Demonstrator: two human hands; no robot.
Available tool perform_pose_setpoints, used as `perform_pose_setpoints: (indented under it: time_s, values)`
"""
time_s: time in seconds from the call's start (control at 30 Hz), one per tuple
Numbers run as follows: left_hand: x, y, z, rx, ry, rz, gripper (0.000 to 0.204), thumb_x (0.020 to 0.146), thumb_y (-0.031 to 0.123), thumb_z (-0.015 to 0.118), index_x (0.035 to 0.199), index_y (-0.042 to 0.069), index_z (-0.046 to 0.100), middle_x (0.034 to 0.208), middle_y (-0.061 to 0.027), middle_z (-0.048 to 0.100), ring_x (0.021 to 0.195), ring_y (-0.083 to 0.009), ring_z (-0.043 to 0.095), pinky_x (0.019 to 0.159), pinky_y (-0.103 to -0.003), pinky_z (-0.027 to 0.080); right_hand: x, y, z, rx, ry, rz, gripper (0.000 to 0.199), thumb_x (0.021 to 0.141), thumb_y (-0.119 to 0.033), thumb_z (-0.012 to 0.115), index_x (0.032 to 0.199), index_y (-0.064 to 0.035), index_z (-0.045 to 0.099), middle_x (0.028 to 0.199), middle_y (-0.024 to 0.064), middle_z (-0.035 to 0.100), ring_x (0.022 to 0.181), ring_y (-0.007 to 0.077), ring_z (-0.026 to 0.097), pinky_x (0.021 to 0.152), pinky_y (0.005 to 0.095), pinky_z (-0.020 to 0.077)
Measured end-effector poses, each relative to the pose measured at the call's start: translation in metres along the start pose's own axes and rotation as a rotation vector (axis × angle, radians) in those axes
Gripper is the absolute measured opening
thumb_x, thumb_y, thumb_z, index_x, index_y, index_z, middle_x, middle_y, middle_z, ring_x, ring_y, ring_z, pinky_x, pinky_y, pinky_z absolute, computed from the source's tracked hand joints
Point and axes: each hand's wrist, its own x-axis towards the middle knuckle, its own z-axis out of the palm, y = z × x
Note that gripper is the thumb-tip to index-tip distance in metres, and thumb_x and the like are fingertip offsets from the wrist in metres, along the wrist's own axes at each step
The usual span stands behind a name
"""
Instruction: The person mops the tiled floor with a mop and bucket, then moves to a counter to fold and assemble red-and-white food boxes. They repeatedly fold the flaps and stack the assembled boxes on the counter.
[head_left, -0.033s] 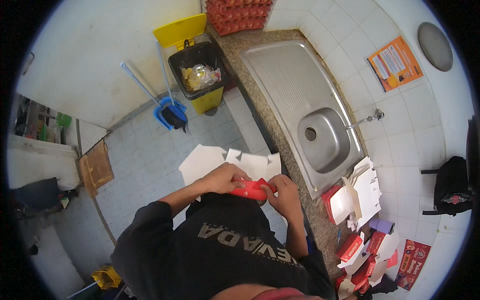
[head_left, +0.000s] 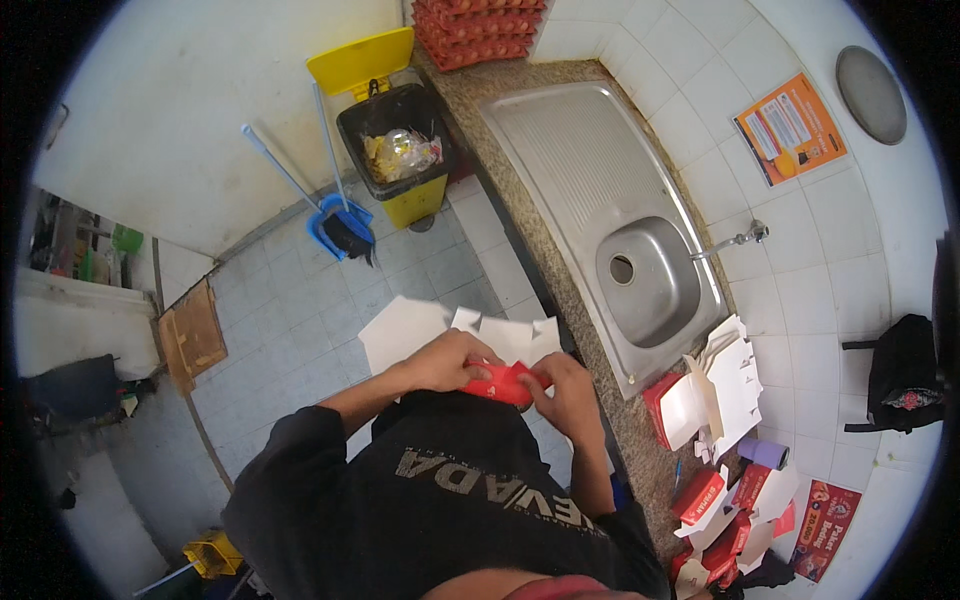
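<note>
A red cardboard food box [head_left: 499,385], partly folded, is held close against the front of my black shirt. Its unfolded white inner side [head_left: 408,330], with notched flaps, spreads out beyond my hands. My left hand [head_left: 450,360] grips the red part at its left end, thumb on top. On the opposite end, my right hand [head_left: 568,393] pinches a red flap between thumb and fingers. The box's underside is hidden by my hands and shirt.
On the granite counter to my right are a steel sink [head_left: 650,280], flat white box blanks [head_left: 728,385], folded red boxes [head_left: 705,492] and a purple cylinder [head_left: 763,452]. Egg trays [head_left: 475,35] stand at its far end. A yellow-black bin [head_left: 415,200] and blue dustpan [head_left: 330,222] are ahead.
My right hand has shifted slightly inward and down with the red flap, which is bent differently. The white panel has dipped a little; my left hand has barely moved.
</note>
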Motion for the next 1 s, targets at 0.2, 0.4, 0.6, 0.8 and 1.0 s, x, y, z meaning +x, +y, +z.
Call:
perform_pose_setpoints:
  time_s: [0.2, 0.4, 0.6, 0.8, 1.0]
  values:
    - [-0.008, 0.030, -0.005, 0.014, -0.099, -0.086, 0.038, 0.083, 0.009, 0.073, 0.119, 0.004, 0.061, 0.091, -0.0199, 0.072, 0.090, -0.0377, 0.068, 0.079, -0.043, 0.052, -0.002, 0.006, 0.015, 0.135, -0.166, -0.028, 0.017, 0.079, -0.017, 0.077, 0.082, -0.0030, 0.067, 0.079, 0.0150, 0.064, 0.084, 0.0333, 0.065, 0.073, 0.0401, 0.0514]
    - [0.012, 0.036, -0.018, 0.081, -0.112, -0.049, 0.045, 0.084, 0.009, 0.071, 0.125, 0.003, 0.052, 0.096, -0.0206, 0.068, 0.107, -0.0417, 0.061, 0.086, -0.045, 0.048, 0.006, 0.003, 0.010, 0.315, -0.081, 0.204, 0.025, 0.077, -0.013, 0.083, 0.093, -0.0028, 0.067, 0.080, 0.0140, 0.067, 0.073, 0.0229, 0.068, 0.067, 0.0303, 0.0514]
    - [0.017, 0.050, -0.005, 0.333, 0.390, 0.585, 0.033, 0.089, 0.006, 0.065, 0.120, 0.002, 0.058, 0.122, -0.0185, 0.054, 0.110, -0.0365, 0.058, 0.089, -0.043, 0.050, -0.008, 0.055, 0.061, 0.645, 0.400, 0.421, 0.016, 0.085, -0.011, 0.078, 0.090, 0.0028, 0.073, 0.084, 0.0058, 0.072, 0.075, 0.0081, 0.063, 0.066, 0.0243, 0.0499]
    - [0.014, 0.004, 0.025, -0.185, 0.784, -0.007, 0.028, 0.099, 0.015, 0.058, 0.124, 0.003, 0.061, 0.107, -0.0122, 0.051, 0.101, -0.0190, 0.054, 0.077, -0.031, 0.054, -0.016, 0.037, 0.085, 0.844, 0.629, 0.322, 0.015, 0.086, -0.007, 0.078, 0.096, 0.0033, 0.075, 0.084, 0.0078, 0.074, 0.078, 0.0085, 0.064, 0.068, 0.0239, 0.0503]
    - [0.033, -0.028, 0.018, -0.361, 0.697, -0.072, 0.032, 0.096, 0.015, 0.064, 0.126, 0.004, 0.061, 0.103, -0.0086, 0.046, 0.094, -0.0174, 0.052, 0.077, -0.025, 0.050, -0.020, 0.029, 0.077, 0.629, 0.453, 0.369, 0.017, 0.085, -0.002, 0.077, 0.099, 0.0055, 0.074, 0.086, 0.0097, 0.073, 0.075, 0.0089, 0.064, 0.069, 0.0235, 0.0515]
